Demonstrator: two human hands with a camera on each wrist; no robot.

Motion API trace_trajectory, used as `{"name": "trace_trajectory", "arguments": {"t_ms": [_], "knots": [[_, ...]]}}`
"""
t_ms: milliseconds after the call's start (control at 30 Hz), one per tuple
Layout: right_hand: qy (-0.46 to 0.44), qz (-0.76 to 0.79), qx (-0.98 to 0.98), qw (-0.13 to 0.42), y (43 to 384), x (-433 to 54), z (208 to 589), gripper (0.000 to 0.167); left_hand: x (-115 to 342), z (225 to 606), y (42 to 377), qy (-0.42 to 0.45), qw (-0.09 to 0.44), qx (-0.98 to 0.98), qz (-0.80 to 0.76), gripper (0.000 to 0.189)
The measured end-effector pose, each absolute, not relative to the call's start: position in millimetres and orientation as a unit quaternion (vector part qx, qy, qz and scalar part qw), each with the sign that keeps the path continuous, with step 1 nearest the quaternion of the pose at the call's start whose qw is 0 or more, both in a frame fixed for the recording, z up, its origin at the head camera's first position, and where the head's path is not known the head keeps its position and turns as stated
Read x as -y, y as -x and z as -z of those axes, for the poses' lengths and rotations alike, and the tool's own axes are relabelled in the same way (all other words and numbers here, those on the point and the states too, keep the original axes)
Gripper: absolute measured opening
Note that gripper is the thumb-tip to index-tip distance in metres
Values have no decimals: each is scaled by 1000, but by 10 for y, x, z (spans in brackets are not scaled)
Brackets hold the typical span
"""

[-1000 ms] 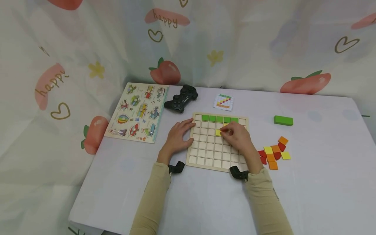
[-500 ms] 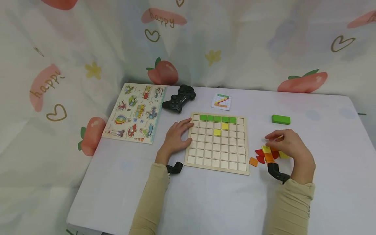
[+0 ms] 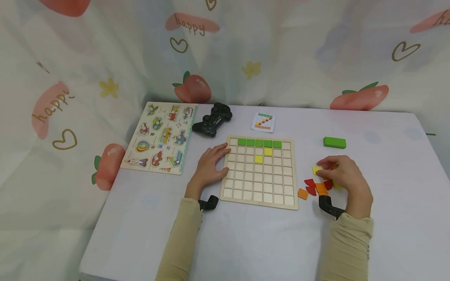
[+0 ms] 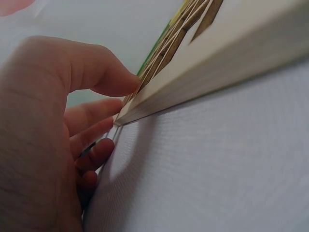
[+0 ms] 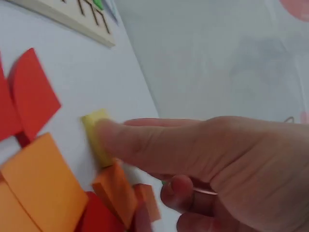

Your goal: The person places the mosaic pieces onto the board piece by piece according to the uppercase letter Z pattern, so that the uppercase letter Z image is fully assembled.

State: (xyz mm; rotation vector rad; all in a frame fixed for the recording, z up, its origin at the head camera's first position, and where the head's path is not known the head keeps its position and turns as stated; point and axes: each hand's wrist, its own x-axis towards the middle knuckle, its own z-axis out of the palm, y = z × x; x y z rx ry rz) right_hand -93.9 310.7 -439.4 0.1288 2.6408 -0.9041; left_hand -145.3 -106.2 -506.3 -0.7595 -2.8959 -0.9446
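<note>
Fingers of the right hand [image 3: 342, 171] are drawn almost together, pinching one yellow tile [image 3: 314, 170]; the thumb lies over it, while the tip of the index finger is mostly hidden behind. Just nearer spread the loose pieces: at least three red pieces [image 3: 309, 182], at least three orange tiles [image 3: 302, 194] and a second yellow tile [image 3: 337, 185], part covered, since the hand blocks a full count. To their left, one wooden grid board [image 3: 258, 186] lies on the counter [image 3: 242, 242], with five green tiles [image 3: 259, 143] along its far row and two yellow squares [image 3: 258, 159] set diagonally nearer. Fingers of the left hand [image 3: 207, 168] are loosely spread, clasping nothing, with thumb and fingertips touching the board's left edge. Farther out are one green block [image 3: 334, 142] on the right, one pattern card [image 3: 263, 122] beyond the board, one black controller [image 3: 212, 119] and, at left, one picture puzzle [image 3: 159, 136].
</note>
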Motion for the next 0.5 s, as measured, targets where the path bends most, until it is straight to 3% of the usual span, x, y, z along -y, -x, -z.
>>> {"name": "trace_trajectory", "arguments": {"t_ms": [233, 500], "knots": [[-79, 299, -938, 158, 952, -3068, 4465, 42, 1072, 5053, 1439, 241, -9, 921, 306, 66], [-54, 325, -934, 136, 958, -3002, 4398, 29, 1068, 5080, 1469, 241, -6, 921, 306, 65]]}}
